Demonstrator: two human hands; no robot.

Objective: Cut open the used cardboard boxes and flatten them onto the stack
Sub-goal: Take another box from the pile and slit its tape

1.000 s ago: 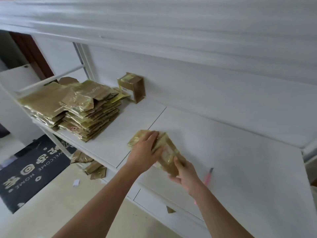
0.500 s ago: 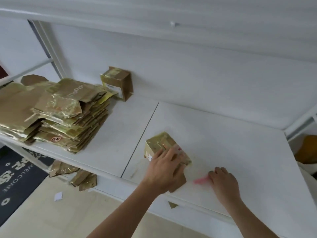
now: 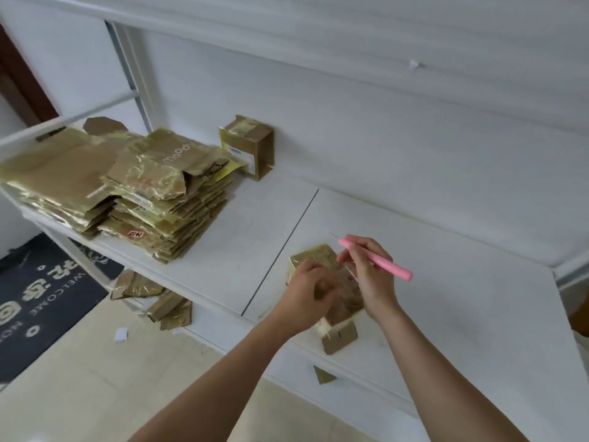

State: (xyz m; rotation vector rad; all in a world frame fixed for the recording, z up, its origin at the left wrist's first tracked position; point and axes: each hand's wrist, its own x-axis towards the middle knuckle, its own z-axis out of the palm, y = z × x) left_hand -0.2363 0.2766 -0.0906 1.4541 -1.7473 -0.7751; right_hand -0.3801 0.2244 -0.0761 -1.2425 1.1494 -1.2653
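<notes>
Head view: a pink cutter, lying on the surface half a second ago, is now lifted and pinched in the grip of the right hand, its thin tip raised over the far end of a small gold cardboard box. The box is steadied on the white surface by the left hand, whose fingers are curled over it. Cutting appears about to begin. The stack of flattened boxes waits well left of both grips, with another uncut box behind it.
</notes>
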